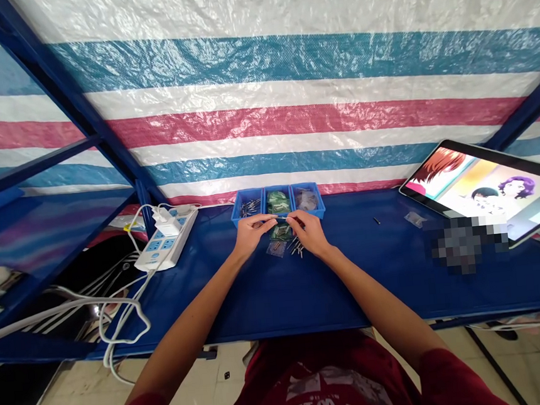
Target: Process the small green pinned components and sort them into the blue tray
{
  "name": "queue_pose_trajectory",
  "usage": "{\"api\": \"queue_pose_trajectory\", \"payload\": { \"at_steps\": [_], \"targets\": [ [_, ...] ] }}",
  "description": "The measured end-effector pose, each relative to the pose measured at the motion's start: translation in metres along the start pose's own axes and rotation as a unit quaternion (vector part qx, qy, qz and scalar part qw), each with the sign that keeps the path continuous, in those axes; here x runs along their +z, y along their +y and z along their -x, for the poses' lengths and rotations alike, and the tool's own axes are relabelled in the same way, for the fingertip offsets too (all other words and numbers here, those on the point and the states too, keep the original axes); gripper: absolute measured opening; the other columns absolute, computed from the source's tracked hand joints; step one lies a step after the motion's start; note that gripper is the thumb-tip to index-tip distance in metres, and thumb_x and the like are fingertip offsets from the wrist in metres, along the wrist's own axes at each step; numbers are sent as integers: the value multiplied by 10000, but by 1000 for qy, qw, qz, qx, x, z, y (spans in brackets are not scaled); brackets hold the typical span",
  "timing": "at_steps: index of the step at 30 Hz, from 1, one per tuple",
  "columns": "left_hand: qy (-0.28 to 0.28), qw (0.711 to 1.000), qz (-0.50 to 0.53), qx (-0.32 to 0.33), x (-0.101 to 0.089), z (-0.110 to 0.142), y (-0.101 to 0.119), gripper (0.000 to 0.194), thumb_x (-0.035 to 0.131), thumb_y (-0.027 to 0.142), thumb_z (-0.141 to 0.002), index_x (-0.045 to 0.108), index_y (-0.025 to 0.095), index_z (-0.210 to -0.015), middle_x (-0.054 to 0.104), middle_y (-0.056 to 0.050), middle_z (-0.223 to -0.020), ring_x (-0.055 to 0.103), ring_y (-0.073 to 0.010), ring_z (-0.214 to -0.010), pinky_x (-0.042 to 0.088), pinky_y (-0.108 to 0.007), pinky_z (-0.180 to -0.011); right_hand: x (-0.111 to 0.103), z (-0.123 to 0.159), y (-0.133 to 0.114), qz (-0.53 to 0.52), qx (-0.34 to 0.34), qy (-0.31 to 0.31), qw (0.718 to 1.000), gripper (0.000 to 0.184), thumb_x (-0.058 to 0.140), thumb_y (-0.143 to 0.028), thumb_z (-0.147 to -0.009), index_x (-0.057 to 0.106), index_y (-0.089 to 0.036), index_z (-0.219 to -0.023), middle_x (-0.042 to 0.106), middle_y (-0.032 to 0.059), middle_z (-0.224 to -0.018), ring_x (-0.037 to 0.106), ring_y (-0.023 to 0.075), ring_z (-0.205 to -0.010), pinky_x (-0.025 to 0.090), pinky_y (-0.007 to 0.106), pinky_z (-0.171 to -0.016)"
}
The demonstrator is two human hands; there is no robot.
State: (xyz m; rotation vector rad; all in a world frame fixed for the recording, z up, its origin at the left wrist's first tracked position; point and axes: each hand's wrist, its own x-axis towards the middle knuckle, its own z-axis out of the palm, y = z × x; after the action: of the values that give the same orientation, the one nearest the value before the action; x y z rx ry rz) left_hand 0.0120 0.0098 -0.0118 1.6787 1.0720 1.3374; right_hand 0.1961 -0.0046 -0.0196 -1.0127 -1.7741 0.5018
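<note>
My left hand and my right hand meet in front of the blue bins, both closed in a pinch. Between their fingertips runs a small thin rod, lying level; its exact kind is too small to make out. Just below my fingers, several loose slim metal pieces lie on the table beside a small clear bag with pieces in it. Behind, the left blue bin holds similar slim pieces. Green packets fill the middle bin and spill in front of it. Clear bags sit in the right bin.
A white power strip with a plugged-in charger and loose cables lies to the left. At right leans a tablet showing a cartoon. A small dark piece and a clear bag lie nearby on the blue table.
</note>
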Motion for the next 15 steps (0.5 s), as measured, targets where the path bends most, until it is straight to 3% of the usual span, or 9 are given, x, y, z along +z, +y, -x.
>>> {"api": "queue_pose_trajectory", "payload": {
  "at_steps": [5,10,15],
  "targets": [
    [7,999,15,37,6,3,5,261,728,409,-743,725,152,-791,729,-81,-869,655,-201,-788,510,-283,-658,5,2,2,1,-4,-22,1000,326,419,-418,-953,628,-191,-845,628,41,-731,580,170,-650,427,268,-602],
    [-15,999,20,40,7,6,8,242,563,408,-893,608,171,-909,726,-70,-887,667,-192,-850,508,-313,-800,6,2,3,22,25,11,999,321,418,-412,-949,643,-187,-910,640,35,-721,580,168,-626,425,268,-601],
    [-62,994,-73,56,0,5,8,221,517,388,-922,599,183,-906,687,-36,-815,645,-176,-782,480,-311,-821,3,1,0,19,34,50,998,337,409,-401,-944,651,-171,-902,643,40,-717,583,167,-623,433,271,-616]
  ]
}}
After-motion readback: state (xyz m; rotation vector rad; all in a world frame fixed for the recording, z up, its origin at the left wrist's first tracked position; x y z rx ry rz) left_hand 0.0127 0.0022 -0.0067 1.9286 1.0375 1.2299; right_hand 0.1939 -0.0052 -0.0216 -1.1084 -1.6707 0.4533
